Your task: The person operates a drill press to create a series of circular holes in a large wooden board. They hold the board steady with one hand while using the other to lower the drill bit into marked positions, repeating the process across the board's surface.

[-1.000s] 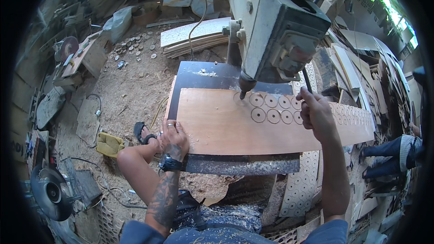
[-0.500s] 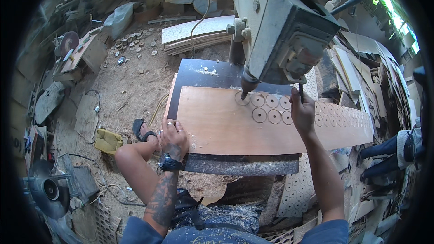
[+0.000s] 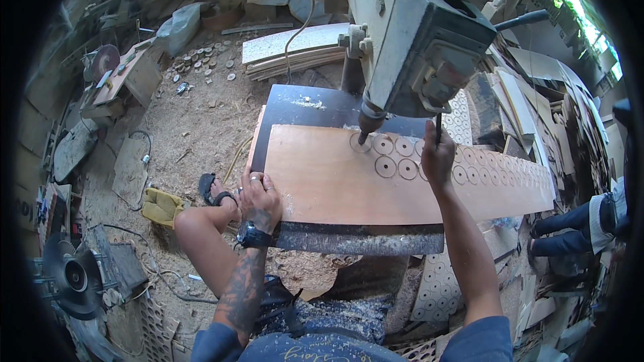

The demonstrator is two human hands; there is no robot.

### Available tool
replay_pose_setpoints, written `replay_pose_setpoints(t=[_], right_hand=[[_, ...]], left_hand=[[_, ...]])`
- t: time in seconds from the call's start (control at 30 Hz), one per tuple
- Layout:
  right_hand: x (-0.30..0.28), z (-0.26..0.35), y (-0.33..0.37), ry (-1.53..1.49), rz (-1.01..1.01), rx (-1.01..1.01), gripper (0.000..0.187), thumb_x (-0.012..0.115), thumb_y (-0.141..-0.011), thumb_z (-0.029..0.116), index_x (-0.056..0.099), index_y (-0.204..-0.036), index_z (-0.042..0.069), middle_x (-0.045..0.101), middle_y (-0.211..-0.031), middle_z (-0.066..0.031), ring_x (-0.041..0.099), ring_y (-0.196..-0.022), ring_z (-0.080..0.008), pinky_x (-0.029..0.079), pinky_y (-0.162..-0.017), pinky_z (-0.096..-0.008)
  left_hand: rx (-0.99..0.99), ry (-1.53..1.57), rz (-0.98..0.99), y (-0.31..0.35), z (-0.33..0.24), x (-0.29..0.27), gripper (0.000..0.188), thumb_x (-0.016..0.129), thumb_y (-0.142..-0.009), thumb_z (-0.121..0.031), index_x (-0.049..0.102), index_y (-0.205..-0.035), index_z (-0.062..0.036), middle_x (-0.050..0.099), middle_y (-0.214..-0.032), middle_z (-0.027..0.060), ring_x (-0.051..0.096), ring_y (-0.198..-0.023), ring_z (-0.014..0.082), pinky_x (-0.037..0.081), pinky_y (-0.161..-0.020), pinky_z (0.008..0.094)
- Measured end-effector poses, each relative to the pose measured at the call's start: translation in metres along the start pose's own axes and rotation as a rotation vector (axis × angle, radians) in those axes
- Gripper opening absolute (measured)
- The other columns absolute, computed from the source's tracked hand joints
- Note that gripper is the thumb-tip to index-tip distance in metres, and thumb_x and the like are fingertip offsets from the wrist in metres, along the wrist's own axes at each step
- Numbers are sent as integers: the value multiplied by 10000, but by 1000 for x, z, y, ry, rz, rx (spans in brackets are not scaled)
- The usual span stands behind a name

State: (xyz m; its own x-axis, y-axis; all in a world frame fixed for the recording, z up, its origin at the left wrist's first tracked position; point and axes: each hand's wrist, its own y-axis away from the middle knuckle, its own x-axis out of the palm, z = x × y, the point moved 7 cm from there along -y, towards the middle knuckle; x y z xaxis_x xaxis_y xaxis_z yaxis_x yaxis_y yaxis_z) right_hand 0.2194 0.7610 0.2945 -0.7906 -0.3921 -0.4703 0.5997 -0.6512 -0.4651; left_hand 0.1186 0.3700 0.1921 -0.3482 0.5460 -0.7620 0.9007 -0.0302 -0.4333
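Note:
A drill press head (image 3: 396, 53) stands over a long plywood board (image 3: 335, 188) that lies on a dark worktable (image 3: 355, 240). Its cutter (image 3: 364, 133) comes down at a ring-shaped cut near the board's far edge. To the right of the cutter, rows of round cuts with small centre holes (image 3: 386, 166) run along the board. My left hand (image 3: 260, 196), with rings and a wristwatch, grips the board's left edge near its front corner. My right hand (image 3: 438, 159) is wrapped round a feed lever (image 3: 439, 129) of the drill press, above the board.
Sawdust covers the floor. Stacked boards (image 3: 295, 50) lie behind the table, with loose wooden discs (image 3: 201, 60) to their left. A fan (image 3: 74, 273) stands at lower left near cords and a yellow block (image 3: 161, 206). Scrap sheets lean at right, where another person's legs (image 3: 567, 231) show.
My right hand has shifted slightly left with the feed lever, and the lever spoke at upper right has turned flatter. My left hand stays on the board's edge.

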Motion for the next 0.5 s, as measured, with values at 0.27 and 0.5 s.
replay_pose_setpoints(t=[0.27, 0.5], right_hand=[[-68, 117, 0, 654, 354, -70, 371, 611, -978, 341, 598, -950, -29, 652, -711, -168, 603, -570, -292, 486, -598, -425], [-126, 271, -143, 708, -175, -523, 559, 553, -946, 601, 689, -960, 60, 577, -659, -67, 610, -620, -172, 471, -611, -346]], left_hand=[[-46, -101, 31, 4, 4, 3, 107, 632, -902, -191, 642, -928, -87, 603, -1027, 79, 568, -1000, 304, 376, -964, 514], [97, -134, -69, 4, -3, 1, 101, 604, -911, -174, 639, -954, -89, 608, -946, 92, 592, -921, 311, 328, -1055, 538]])
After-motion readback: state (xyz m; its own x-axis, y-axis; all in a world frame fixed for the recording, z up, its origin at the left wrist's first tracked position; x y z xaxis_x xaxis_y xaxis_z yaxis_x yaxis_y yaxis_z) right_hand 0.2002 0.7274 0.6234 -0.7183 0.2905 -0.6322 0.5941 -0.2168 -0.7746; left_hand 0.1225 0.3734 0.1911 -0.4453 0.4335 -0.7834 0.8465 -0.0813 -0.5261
